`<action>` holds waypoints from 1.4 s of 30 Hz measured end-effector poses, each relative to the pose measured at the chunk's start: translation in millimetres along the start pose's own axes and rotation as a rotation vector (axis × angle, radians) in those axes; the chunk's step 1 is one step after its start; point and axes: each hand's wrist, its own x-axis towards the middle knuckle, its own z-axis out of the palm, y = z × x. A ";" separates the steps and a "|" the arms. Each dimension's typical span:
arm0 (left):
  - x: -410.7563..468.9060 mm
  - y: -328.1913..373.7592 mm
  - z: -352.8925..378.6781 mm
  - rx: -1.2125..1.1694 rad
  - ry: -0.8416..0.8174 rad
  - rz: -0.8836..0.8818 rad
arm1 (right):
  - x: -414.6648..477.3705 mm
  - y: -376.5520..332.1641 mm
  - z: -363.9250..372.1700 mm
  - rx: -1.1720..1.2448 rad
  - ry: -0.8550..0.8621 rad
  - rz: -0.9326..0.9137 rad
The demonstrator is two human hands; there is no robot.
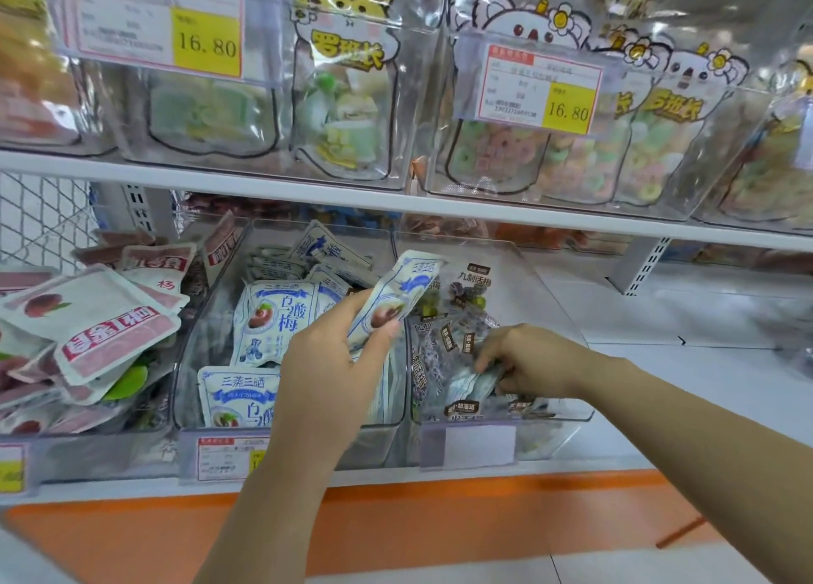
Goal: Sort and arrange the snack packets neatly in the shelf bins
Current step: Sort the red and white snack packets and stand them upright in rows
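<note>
On my feed I count three clear plastic bins side by side on the white lower shelf (704, 385). The left clear bin (88, 451) holds a loose heap of pink-and-white plum snack packets (101, 319), tilted every way; I cannot count them exactly. The middle clear bin (378, 445) holds blue-and-white plum packets (275, 319). Two of these face me at the front, one above the other, and several more stand on edge behind them.

The left grip (334, 354) is raised over the divide between the middle and right bins. Its fingers and thumb are closed round a long blue-and-white packet (396, 293), which slants up to the right. I cannot tell whether a second packet lies behind it.

The right clear bin (541, 284) holds transparent packets with small brown labels (453, 332), piled loosely. The right grip (528, 359) reaches down into this bin, fingertips pinching one pale blue-and-white packet (473, 383) that lies among the brown-labelled ones.

On the white upper shelf board (264, 183) stand more clear bins of cartoon-printed sweet bags. They carry two price tags reading 16.80, one white-and-yellow tag at the left (160, 24) and one at the right (543, 86). An orange strip (440, 508) runs below the lower shelf.
</note>
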 end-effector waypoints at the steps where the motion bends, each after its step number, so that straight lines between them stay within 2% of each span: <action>1: 0.0 -0.6 -0.5 -0.007 0.002 -0.006 | 4.5 0.4 -0.1 -0.057 -0.015 -0.017; 5: -0.1 -4.2 -1.9 0.010 0.018 -0.043 | 19.2 3.3 1.7 -0.198 -0.032 -0.073; 10: 1.4 -9.1 -1.7 -0.002 0.019 -0.068 | 29.1 7.3 4.2 -0.198 0.014 -0.127; 16: 1.1 -7.3 -0.9 -0.004 0.021 -0.070 | 23.7 13.3 8.1 -0.239 0.114 -0.234; 20: 2.6 -7.6 -0.6 0.017 0.014 -0.060 | 7.8 14.9 5.8 -0.290 0.287 -0.362; 24: 4.3 -9.5 -1.6 0.011 0.019 -0.068 | -14.4 12.1 -9.5 -0.296 0.347 -0.365; 28: 6.5 -13.5 -11.5 0.055 0.074 -0.083 | -37.5 17.1 -25.5 -0.218 0.536 -0.220; 32: 8.8 -25.4 -28.6 0.115 0.236 -0.183 | -61.6 -4.2 -32.0 -0.134 0.746 -0.075; 34: 8.3 -31.7 -35.5 0.117 0.298 -0.196 | -61.8 -24.2 -30.3 0.003 0.812 -0.062; 37: 6.2 -36.7 -42.2 0.136 0.337 -0.206 | -45.3 -60.1 -30.7 0.210 0.840 -0.075; 42: 8.1 -47.8 -45.6 0.088 0.330 -0.196 | 6.5 -109.7 -40.8 0.311 0.826 -0.081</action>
